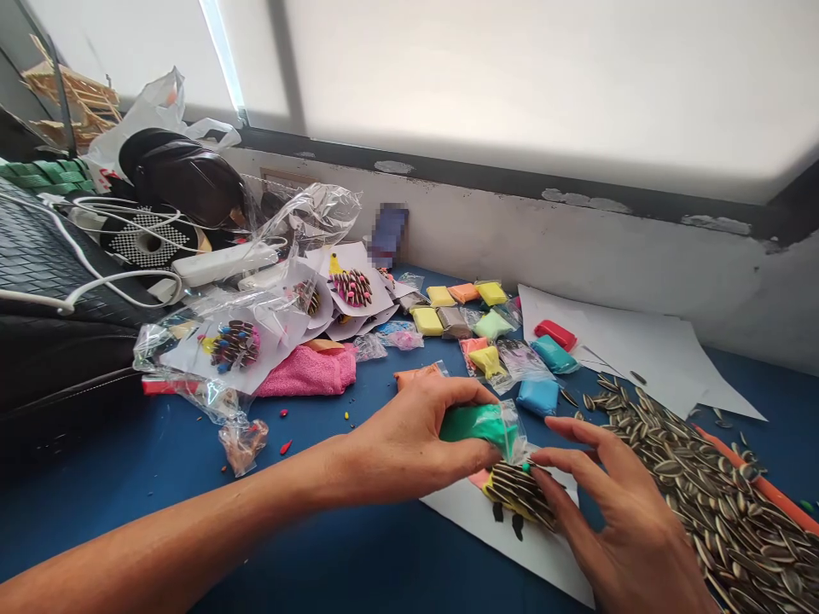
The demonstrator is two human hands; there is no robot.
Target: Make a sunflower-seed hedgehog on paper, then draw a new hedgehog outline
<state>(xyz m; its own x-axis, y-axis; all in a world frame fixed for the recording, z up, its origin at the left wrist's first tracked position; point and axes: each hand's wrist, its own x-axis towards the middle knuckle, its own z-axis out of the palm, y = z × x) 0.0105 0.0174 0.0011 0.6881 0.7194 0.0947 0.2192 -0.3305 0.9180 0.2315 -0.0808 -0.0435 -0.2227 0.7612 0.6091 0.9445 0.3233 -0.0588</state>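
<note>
My left hand grips a clear plastic packet of green modelling clay between thumb and fingers. Below it a hedgehog figure, made of yellow clay with striped sunflower seeds as spines and black feet, lies on a white paper sheet. The forefinger and thumb of my right hand pinch close together at the spines, at a tiny ball of green clay. The other right fingers are spread. Part of the hedgehog is hidden behind my hands.
A heap of sunflower seeds lies at right by an orange stick. Several clay packets sit behind my hands. Finished seed hedgehogs, a pink towel, plastic bags and a black bag crowd the left.
</note>
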